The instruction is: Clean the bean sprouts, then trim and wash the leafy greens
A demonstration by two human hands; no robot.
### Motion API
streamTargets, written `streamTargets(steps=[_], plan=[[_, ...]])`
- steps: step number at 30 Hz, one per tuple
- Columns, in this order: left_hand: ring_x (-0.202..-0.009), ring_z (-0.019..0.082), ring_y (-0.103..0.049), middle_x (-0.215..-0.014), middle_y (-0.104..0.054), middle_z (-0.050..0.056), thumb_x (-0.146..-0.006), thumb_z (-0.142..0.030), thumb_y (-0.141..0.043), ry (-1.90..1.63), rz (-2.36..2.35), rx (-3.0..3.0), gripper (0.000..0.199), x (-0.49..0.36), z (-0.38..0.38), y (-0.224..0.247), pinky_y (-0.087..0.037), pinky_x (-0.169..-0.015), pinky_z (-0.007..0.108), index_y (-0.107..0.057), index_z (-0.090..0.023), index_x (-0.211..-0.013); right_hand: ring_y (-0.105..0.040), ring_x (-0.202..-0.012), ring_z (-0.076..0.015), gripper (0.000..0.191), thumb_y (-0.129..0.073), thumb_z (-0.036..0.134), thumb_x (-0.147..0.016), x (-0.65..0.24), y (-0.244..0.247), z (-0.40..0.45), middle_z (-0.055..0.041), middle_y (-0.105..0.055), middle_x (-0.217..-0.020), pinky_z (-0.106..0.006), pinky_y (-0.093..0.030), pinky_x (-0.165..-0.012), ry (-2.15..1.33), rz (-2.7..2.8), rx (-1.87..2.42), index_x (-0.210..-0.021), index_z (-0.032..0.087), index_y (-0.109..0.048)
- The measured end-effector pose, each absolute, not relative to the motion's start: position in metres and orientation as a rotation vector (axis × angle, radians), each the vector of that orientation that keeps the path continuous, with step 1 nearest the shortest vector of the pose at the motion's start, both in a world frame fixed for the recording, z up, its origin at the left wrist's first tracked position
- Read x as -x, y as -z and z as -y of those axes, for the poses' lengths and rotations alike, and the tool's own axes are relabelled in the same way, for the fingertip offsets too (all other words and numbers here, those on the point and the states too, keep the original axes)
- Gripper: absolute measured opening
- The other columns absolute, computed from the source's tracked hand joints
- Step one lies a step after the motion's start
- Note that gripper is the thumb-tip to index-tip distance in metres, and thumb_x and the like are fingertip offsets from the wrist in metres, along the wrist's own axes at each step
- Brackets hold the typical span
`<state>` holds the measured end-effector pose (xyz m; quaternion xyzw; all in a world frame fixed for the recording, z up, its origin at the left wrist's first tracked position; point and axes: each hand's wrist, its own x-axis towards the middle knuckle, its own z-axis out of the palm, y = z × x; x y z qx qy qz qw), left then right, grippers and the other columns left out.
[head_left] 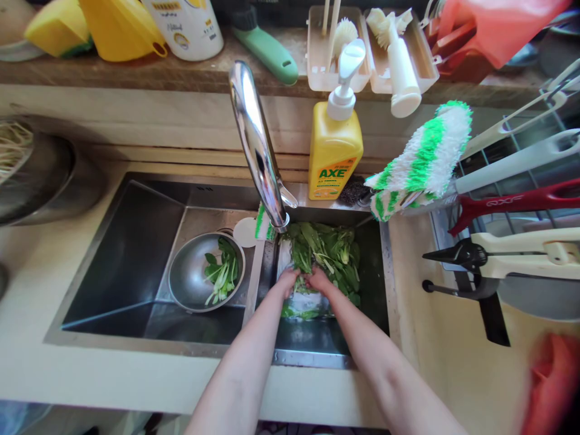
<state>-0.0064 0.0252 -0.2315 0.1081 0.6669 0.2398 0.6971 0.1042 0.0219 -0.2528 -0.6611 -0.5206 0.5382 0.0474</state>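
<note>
In the right basin of the sink, leafy greens (333, 248) lie heaped in water. My left hand (288, 280) and my right hand (319, 279) are close together at the near side of the heap. The fingers of both are curled around some of the greens between them, though the fingertips are partly hidden by leaves. A metal bowl (183, 275) stands in the left basin. Inside it lies a small bunch of greens (223, 272) with pale stems.
The chrome faucet (256, 133) arches over the divider. Behind the right basin stands a yellow soap bottle (335, 145). A green-and-white cloth (421, 157) hangs at the right, beside kitchen scissors (507, 251) and a rack. Metal pots (40, 175) sit at the left.
</note>
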Motion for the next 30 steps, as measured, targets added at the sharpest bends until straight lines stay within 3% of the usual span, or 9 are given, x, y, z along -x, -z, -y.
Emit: streamTargets(steps=[4, 8, 13, 18, 20, 23, 26, 30], plan=[[-0.054, 0.013, -0.059, -0.058, -0.062, 0.001, -0.068, -0.03, -0.069, -0.489, -1.488, -0.253, 0.024, 0.003, -0.029, 0.222, -0.043, -0.049, 0.021, -0.061, -0.016, -0.086, -0.059, -0.089, -0.0203, 0.029, -0.059, 0.015, -0.069, -0.1, 0.241, -0.019, -0.0085, -0.066, -0.093, -0.027, -0.043, -0.076, -1.658, 1.669, 1.939, -0.097, 0.017, -0.063], [-0.055, 0.013, -0.06, -0.063, -0.063, 0.001, -0.074, -0.026, -0.062, -0.512, -1.517, -0.269, 0.021, 0.003, -0.033, 0.216, -0.044, -0.051, 0.021, -0.058, -0.016, -0.092, -0.059, -0.086, -0.0184, 0.04, -0.061, 0.012, -0.064, -0.115, 0.227, -0.019, -0.0076, -0.066, -0.097, -0.026, -0.043, -0.076, -1.753, 1.793, 1.745, -0.104, 0.014, -0.06], [-0.05, 0.015, -0.058, -0.059, -0.06, 0.003, -0.076, -0.026, -0.06, -0.484, -1.579, -0.274, 0.02, 0.007, -0.031, 0.214, -0.045, -0.051, 0.025, -0.057, -0.013, -0.091, -0.059, -0.076, -0.0128, 0.023, -0.049, 0.008, -0.072, -0.131, 0.22, -0.02, -0.0034, -0.067, -0.085, -0.022, -0.043, -0.072, -1.637, 1.752, 1.821, -0.09, 0.015, -0.063], [-0.043, 0.01, -0.05, -0.048, -0.049, -0.004, -0.078, -0.019, -0.057, -0.471, -1.724, -0.295, 0.015, 0.01, -0.025, 0.214, -0.04, -0.048, 0.022, -0.056, -0.016, -0.093, -0.059, -0.084, -0.0177, 0.035, -0.058, 0.003, -0.061, -0.134, 0.221, -0.014, -0.0037, -0.068, -0.09, -0.025, -0.041, -0.074, -1.534, 2.102, 1.889, -0.09, 0.021, -0.066], [-0.039, 0.008, -0.045, -0.044, -0.044, -0.006, -0.078, -0.019, -0.059, -0.459, -1.714, -0.314, 0.011, 0.011, -0.025, 0.208, -0.038, -0.046, 0.02, -0.056, -0.016, -0.088, -0.06, -0.082, -0.0194, 0.033, -0.061, 0.002, -0.058, -0.137, 0.222, -0.01, -0.0037, -0.068, -0.084, -0.025, -0.041, -0.072, -1.553, 2.195, 1.894, -0.081, 0.023, -0.069], [-0.036, 0.005, -0.041, -0.045, -0.045, -0.006, -0.074, -0.022, -0.064, -0.461, -1.632, -0.355, 0.01, 0.012, -0.029, 0.191, -0.037, -0.043, 0.018, -0.056, -0.016, -0.078, -0.059, -0.074, -0.0187, 0.016, -0.061, 0.007, -0.062, -0.143, 0.223, -0.006, -0.0045, -0.067, -0.071, -0.024, -0.039, -0.066, -1.554, 2.179, 1.944, -0.066, 0.02, -0.068], [-0.035, 0.004, -0.04, -0.046, -0.048, -0.005, -0.07, -0.024, -0.068, -0.475, -1.539, -0.411, 0.017, 0.015, -0.036, 0.167, -0.037, -0.041, 0.017, -0.055, -0.014, -0.072, -0.056, -0.066, -0.0153, 0.006, -0.061, 0.018, -0.068, -0.15, 0.22, -0.007, -0.0022, -0.064, -0.063, -0.022, -0.037, -0.061, -1.533, 2.115, 1.924, -0.065, 0.019, -0.067], [-0.038, 0.005, -0.044, -0.048, -0.051, -0.004, -0.066, -0.025, -0.071, -0.494, -1.374, -0.548, 0.023, 0.017, -0.036, 0.144, -0.036, -0.04, 0.016, -0.052, -0.013, -0.07, -0.056, -0.063, -0.0157, 0.01, -0.066, 0.028, -0.066, -0.144, 0.214, 0.0, -0.0018, -0.062, -0.061, -0.022, -0.036, -0.058, -1.558, 2.178, 1.829, -0.064, 0.018, -0.066]])
